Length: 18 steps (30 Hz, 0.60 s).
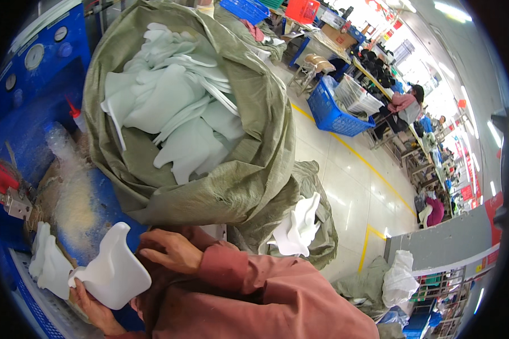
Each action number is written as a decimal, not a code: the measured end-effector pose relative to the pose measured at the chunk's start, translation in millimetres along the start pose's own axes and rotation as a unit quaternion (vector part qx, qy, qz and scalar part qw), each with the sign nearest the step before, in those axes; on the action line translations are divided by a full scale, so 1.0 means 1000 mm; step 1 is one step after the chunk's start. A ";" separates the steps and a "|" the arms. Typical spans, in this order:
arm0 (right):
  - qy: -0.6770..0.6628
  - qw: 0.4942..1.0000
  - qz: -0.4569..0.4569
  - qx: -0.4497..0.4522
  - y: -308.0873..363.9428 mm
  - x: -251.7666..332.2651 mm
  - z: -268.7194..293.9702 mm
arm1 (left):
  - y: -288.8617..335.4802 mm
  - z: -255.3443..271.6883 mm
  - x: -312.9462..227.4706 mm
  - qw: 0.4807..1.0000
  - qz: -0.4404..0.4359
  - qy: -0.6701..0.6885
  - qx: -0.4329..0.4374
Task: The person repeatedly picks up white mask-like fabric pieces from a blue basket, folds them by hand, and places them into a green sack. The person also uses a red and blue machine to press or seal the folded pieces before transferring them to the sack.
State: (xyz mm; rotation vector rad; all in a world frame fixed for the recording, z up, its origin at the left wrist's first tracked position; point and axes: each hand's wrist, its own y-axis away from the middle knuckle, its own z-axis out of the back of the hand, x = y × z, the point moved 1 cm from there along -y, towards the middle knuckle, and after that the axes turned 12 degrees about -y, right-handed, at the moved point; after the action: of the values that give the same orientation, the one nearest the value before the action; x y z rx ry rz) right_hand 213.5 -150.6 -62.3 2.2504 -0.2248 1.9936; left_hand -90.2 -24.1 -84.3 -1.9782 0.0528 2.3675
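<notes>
In my left hand (pixel 93 308) I grip a white curved moulded piece (pixel 116 268) by its lower left edge, thumb and fingers around it. It has a smooth face and a pointed upper tip. My right hand (pixel 174 251) is just right of the piece, apart from it, fingers loosely bent over my reddish-brown clothing; nothing shows in it. A stack of similar white pieces (pixel 50 263) lies beside my left hand. A large olive woven sack (pixel 209 198) beyond my hands holds a heap of pale white pieces (pixel 164 93).
A blue machine (pixel 51 93) with round gauges stands at left, its surface dusted with yellowish powder (pixel 76 214). A red-tipped bottle (pixel 75 113) stands there. More white pieces (pixel 300 226) lie on a second sack at right. Farther off are a blue basket (pixel 336 116) and a seated person (pixel 404 104).
</notes>
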 end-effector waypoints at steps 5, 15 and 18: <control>-0.201 0.961 -0.189 0.029 0.040 0.009 0.011 | 0.019 -0.040 0.007 0.944 -0.084 -0.304 0.096; -0.200 0.969 -0.115 0.086 -0.005 0.021 -0.033 | 0.029 -0.021 -0.052 0.976 0.048 0.204 -0.056; -0.129 0.978 -0.118 0.117 -0.047 0.014 -0.065 | 0.024 0.022 -0.046 0.965 0.037 0.253 -0.055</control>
State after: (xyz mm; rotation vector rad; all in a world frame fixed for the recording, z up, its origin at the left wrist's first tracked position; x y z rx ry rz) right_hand 160.8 -92.3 -40.1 2.5379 0.2583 1.6821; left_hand -105.4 -47.4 -35.2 -2.6240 0.0184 1.8726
